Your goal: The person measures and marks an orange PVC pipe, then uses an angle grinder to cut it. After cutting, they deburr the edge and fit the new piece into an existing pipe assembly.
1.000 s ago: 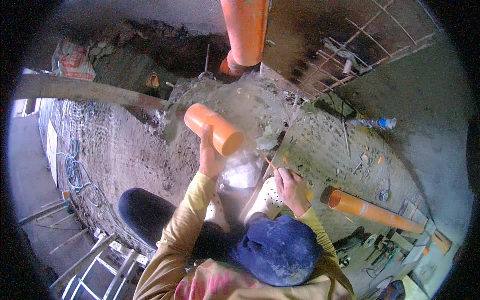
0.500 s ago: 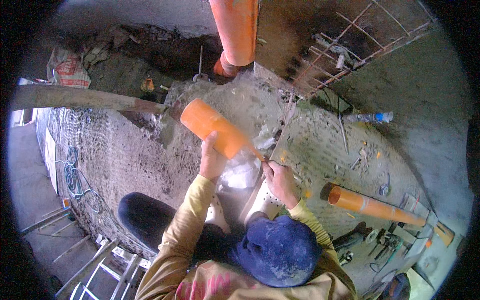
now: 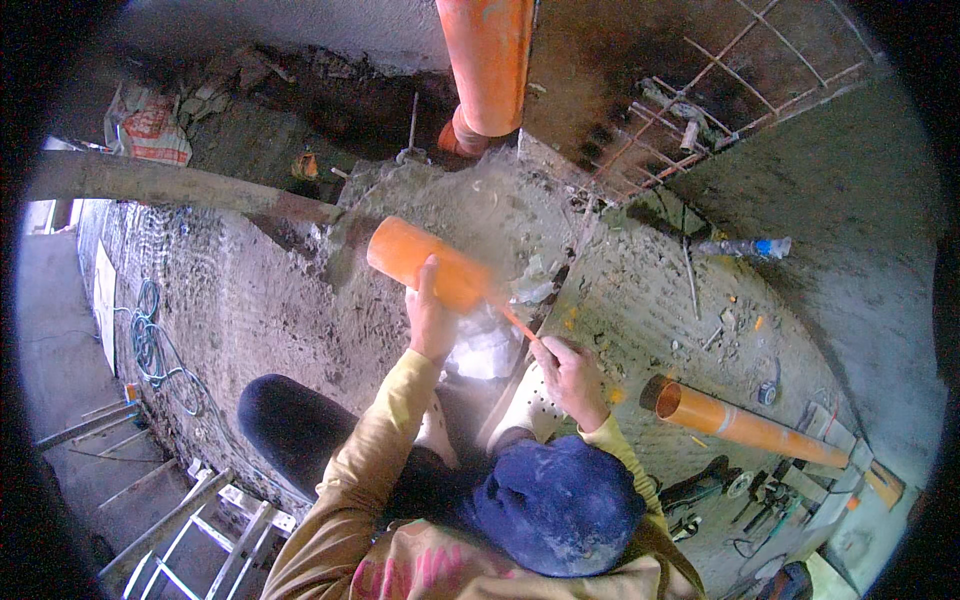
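Observation:
A short orange plastic pipe (image 3: 412,252) is held in front of me, its far end pointing up and left. My left hand (image 3: 430,318) grips it from below, thumb along its near side. My right hand (image 3: 572,378) is closed on a thin orange strip (image 3: 517,321), which may be a slim tool; its kind is unclear. The strip's far tip reaches the pipe's right end, which is blurred. Crumpled whitish plastic (image 3: 482,348) lies beneath, between the pipe and my pale clogs (image 3: 530,405).
A large orange pipe (image 3: 487,70) hangs ahead above a dug-out pit. Another orange pipe (image 3: 750,425) lies right, near scattered tools (image 3: 770,500) and a tape measure (image 3: 768,393). A rebar grid (image 3: 720,90) stands at far right. Left are a coiled hose (image 3: 150,345) and a ladder (image 3: 205,530).
The pipe has tilted closer to level. My right hand has shifted slightly right and down, with more of the thin strip showing. My left hand keeps its grip.

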Available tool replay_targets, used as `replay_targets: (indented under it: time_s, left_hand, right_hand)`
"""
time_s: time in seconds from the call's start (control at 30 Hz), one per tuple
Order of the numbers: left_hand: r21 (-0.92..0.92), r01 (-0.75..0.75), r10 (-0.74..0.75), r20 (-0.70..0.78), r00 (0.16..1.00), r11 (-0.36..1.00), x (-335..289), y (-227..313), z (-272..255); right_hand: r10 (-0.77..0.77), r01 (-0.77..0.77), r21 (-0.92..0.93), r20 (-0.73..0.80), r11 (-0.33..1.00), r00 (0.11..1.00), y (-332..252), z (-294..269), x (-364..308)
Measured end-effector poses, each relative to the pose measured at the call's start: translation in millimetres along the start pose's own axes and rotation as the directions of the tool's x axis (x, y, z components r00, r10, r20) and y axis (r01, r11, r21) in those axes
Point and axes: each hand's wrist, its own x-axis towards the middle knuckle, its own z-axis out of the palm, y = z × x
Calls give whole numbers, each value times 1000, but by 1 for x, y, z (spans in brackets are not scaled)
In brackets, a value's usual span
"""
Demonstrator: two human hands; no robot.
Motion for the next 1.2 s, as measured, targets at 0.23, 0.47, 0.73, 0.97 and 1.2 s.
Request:
replay_targets:
  time_s: [0.23, 0.47, 0.73, 0.97, 1.2]
  left_hand:
    - [-243, 120, -128, -18, 992, 962, 11, 33, 28]
    - [-542, 349, -382, 55, 922, 765, 15, 38, 19]
    - [-382, 424, -424, 89, 901, 821, 22, 34, 15]
    - [-332, 411, -414, 68, 908, 849, 22, 20, 12]
    - [-231, 417, -415, 60, 908, 879, 18, 22, 13]
  right_hand:
    - [-71, 88, 118, -146, 989, 987, -23, 3, 44]
    - [-27, 25, 21, 119, 999, 993, -21, 3, 41]
    - [-136, 160, -124, 187, 979, 973, -21, -27, 39]
    - [-115, 165, -189, 251, 968, 961, -18, -42, 42]
    - [-53, 91, -95, 347, 991, 936, -19, -41, 38]
